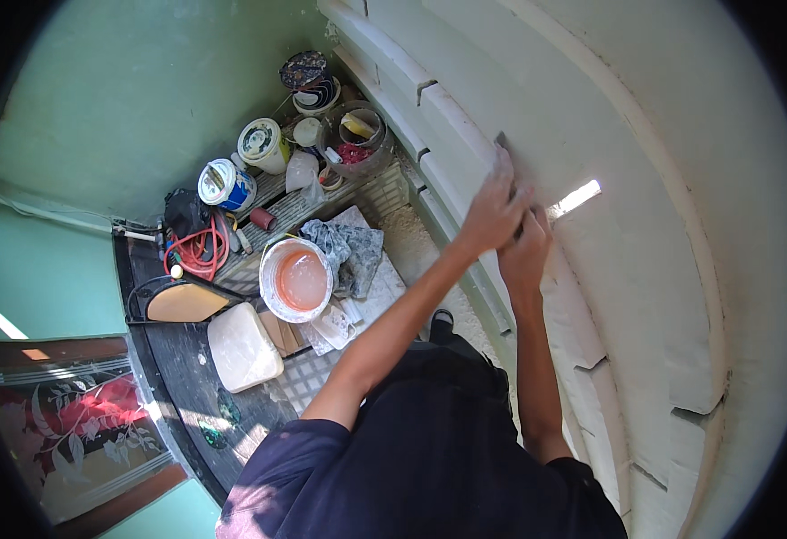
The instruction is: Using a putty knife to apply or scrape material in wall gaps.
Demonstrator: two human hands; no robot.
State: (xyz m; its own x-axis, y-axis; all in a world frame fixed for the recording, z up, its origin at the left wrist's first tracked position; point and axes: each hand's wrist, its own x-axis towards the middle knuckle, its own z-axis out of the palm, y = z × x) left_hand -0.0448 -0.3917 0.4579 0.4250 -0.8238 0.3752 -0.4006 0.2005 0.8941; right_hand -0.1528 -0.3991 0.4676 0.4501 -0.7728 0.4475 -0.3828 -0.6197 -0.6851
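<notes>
Both my hands are at the pale wall's curved ledge [470, 126]. My left hand [490, 211] reaches farther along it, index finger stretched forward and the other fingers bent. A small dark grey piece [501, 139] shows just beyond that fingertip; its kind is too small to tell. Close beside it, on the near side, my right hand [526, 247] has its fingers curled in against the ledge. Whatever lies within either grip is hidden by the fingers. A bright patch of light [575, 198] falls on the wall right of my hands.
On the left, a white bucket [272, 269] holds pinkish liquid, with a grey-blue cloth [357, 256] beside it. A cream stool seat [243, 346], a red hose [197, 256] and paint pails [263, 144] stand around. My sandal [444, 316] is near the wall's foot.
</notes>
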